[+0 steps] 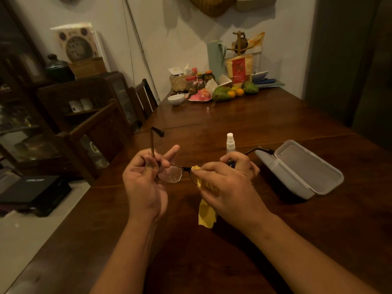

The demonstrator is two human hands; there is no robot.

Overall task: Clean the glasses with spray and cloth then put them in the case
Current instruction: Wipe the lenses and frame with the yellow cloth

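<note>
Dark-framed glasses [171,174] are held above the wooden table [265,240], arms unfolded. My left hand [144,183] grips the frame by its left hinge, with that arm pointing up. My right hand [229,185] pinches a yellow cloth [206,211] over the right lens, which is hidden; the cloth's tail hangs below. The left lens shows small droplets. A small clear spray bottle [230,143] with a white top stands just behind my right hand. A pale grey glasses case [305,166] lies open to the right.
At the table's far end stand a white bowl [175,99], a woven basket with jars [184,81], mangoes and oranges [229,93]. Wooden chairs [101,132] line the left edge, with a dark cabinet [84,96] behind.
</note>
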